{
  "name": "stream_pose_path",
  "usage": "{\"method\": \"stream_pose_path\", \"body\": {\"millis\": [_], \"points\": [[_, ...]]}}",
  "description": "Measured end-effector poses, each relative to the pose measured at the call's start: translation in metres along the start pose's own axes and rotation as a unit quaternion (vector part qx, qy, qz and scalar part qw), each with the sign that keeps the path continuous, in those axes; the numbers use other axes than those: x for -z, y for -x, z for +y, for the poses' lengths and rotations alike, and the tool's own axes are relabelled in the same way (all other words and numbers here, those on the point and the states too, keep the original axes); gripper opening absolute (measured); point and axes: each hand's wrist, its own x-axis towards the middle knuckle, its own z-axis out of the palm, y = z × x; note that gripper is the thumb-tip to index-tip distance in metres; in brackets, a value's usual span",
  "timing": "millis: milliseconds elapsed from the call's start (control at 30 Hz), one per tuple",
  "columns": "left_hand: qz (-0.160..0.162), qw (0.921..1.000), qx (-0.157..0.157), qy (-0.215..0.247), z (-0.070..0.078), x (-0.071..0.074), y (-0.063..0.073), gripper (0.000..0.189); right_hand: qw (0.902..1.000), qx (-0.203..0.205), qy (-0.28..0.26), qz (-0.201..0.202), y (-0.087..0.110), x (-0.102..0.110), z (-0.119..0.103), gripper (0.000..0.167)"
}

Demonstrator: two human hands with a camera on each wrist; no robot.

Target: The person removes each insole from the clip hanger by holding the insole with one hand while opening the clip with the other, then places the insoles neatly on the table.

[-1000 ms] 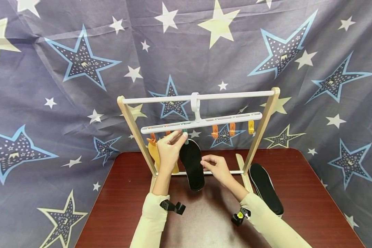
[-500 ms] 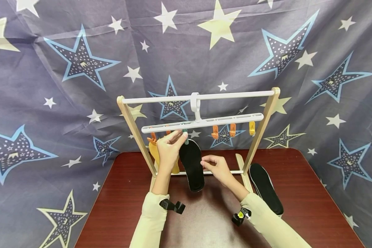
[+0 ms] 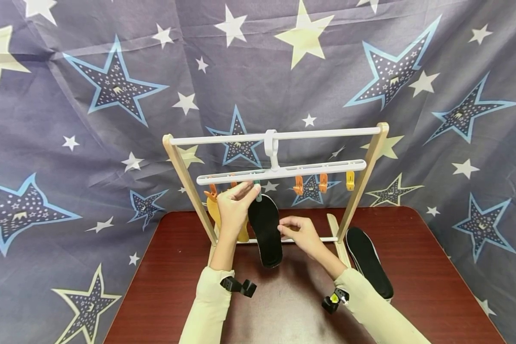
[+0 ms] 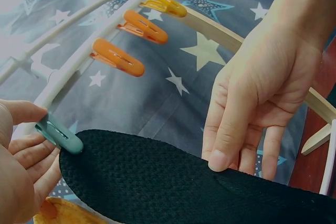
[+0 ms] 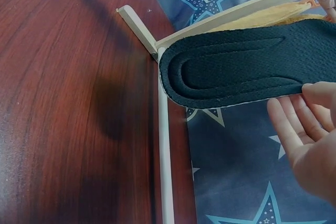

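Note:
A black insole (image 3: 264, 231) hangs upright from a teal clothes peg (image 4: 62, 135) under the white hanger bar (image 3: 318, 167). My left hand (image 3: 235, 205) pinches the peg between thumb and fingers; its far jaw lies over the insole's upper end in the left wrist view. Partway down the insole, my right hand (image 3: 302, 235) pinches its right edge, thumb on the near face and fingers behind. The heel end of the insole, with its U-shaped groove, hangs free in the right wrist view. Behind my left hand, yellow insoles (image 3: 214, 210) hang from orange pegs, partly hidden.
Two orange pegs (image 3: 323, 182) and a yellow peg (image 3: 350, 181) hang from the bar's right half. The hanger hooks over the top rail (image 3: 327, 134) of a wood-framed rack. Another black insole (image 3: 369, 263) lies at the right on the red-brown table (image 3: 163, 282).
The black insole's lower end has shifted slightly left. The hanger bar has moved a little right and down at its right end. Both hands keep nearly the same position.

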Motion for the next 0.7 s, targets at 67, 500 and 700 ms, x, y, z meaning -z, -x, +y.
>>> {"method": "stream_pose_path", "body": {"millis": [67, 500, 700], "points": [[0.001, 1.0, 0.0, 0.001, -0.0001, -0.0003, 0.0002, 0.028, 1.0, 0.0, -0.003, 0.0, -0.0014, 0.0001, 0.0043, 0.018], [-0.001, 0.9998, 0.001, 0.018, 0.0002, -0.0014, 0.0005, 0.027, 0.9999, 0.008, -0.001, 0.006, -0.0013, -0.0006, 0.0044, 0.016], [0.0, 0.9998, -0.002, 0.021, 0.0, -0.0012, 0.0002, 0.027, 0.9998, 0.014, 0.012, 0.008, -0.0019, -0.0004, 0.0053, 0.014]]}}
